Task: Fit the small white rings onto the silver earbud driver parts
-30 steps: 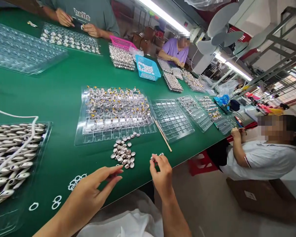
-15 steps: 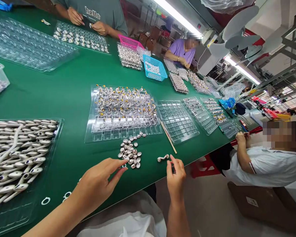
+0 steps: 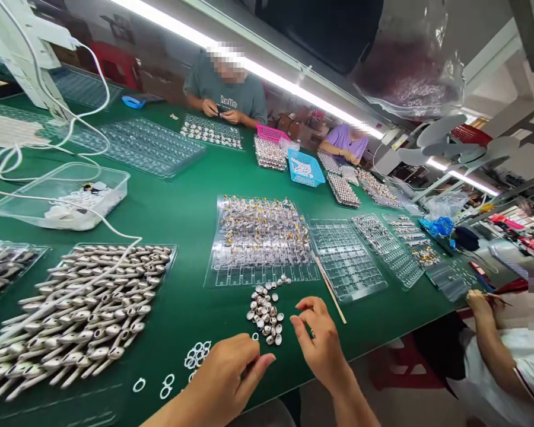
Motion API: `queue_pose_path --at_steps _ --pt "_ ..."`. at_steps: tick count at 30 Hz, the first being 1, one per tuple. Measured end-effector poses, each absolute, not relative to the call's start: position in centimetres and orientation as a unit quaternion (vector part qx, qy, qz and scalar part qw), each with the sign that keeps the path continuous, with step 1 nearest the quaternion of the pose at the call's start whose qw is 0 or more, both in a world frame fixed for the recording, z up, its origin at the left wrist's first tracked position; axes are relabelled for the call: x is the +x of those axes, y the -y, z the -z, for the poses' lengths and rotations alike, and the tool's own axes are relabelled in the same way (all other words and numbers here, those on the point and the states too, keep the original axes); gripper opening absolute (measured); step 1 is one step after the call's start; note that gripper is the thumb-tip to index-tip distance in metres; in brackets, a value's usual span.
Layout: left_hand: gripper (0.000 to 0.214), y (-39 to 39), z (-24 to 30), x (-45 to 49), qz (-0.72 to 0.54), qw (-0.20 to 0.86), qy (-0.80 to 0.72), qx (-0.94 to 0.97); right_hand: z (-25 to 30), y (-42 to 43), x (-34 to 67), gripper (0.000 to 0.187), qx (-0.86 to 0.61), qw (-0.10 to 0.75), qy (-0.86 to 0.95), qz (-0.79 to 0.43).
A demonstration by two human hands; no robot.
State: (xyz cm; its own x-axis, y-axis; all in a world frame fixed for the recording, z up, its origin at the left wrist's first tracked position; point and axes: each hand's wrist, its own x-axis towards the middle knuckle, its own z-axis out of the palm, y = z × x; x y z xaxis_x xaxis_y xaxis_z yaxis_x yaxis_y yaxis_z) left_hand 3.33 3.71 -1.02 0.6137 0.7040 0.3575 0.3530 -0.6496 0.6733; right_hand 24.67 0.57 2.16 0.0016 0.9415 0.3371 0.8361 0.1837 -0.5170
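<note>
My left hand (image 3: 231, 376) hovers low over the green table, fingers curled and thumb stuck out apart from them, with no object showing in it. A small white ring (image 3: 255, 336) lies just past its knuckles. My right hand (image 3: 320, 341) is to the right of a pile of small silver-white earbud caps (image 3: 266, 311). Its fingers are bent, and a gap shows between thumb and forefinger. Whatever lies beneath the right palm is hidden. More white rings (image 3: 197, 354) lie in a loose cluster left of my left hand.
Trays of stemmed earbud shells (image 3: 102, 320) stand at left, with a white cable across them. Stacked clear trays (image 3: 262, 237) hold small parts with yellow tabs. A wooden stick (image 3: 331, 290) lies beside a clear tray (image 3: 347, 258). Co-workers sit across and at right.
The view has swung left and up. My left hand's fingers have curled in. My right hand has moved left towards the caps, and the small white stemmed part beside it is out of sight.
</note>
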Motion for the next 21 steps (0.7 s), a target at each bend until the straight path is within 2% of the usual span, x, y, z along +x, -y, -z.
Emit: queue_pose_path --at_steps 2,5,9,15,18,21 --pt "0.037 -3.5 0.9 3.4 -0.320 0.290 -0.312 0.846 -3.0 -3.2 24.6 0.012 -0.610 0.296 0.731 -0.081" --pt "0.033 -3.5 0.3 3.2 -0.333 0.328 -0.334 0.818 -4.0 -8.5 24.2 0.021 -0.592 0.242 0.765 -0.074" --pt "0.010 -3.8 -0.5 2.8 -0.347 0.407 -0.353 0.768 -4.0 -16.2 22.8 0.014 -0.605 0.164 0.775 -0.072" --pt "0.017 -3.9 -0.1 2.9 -0.363 0.418 -0.336 0.762 -3.0 -22.7 20.7 0.013 -0.638 0.070 0.757 -0.119" --pt "0.016 -3.9 -0.1 2.9 -0.358 0.411 -0.333 0.769 -2.8 -23.9 20.8 0.022 -0.647 0.041 0.742 -0.170" --pt "0.016 -3.8 -0.3 2.9 -0.338 0.417 -0.344 0.770 -2.8 -24.2 21.0 0.029 -0.653 0.051 0.727 -0.207"
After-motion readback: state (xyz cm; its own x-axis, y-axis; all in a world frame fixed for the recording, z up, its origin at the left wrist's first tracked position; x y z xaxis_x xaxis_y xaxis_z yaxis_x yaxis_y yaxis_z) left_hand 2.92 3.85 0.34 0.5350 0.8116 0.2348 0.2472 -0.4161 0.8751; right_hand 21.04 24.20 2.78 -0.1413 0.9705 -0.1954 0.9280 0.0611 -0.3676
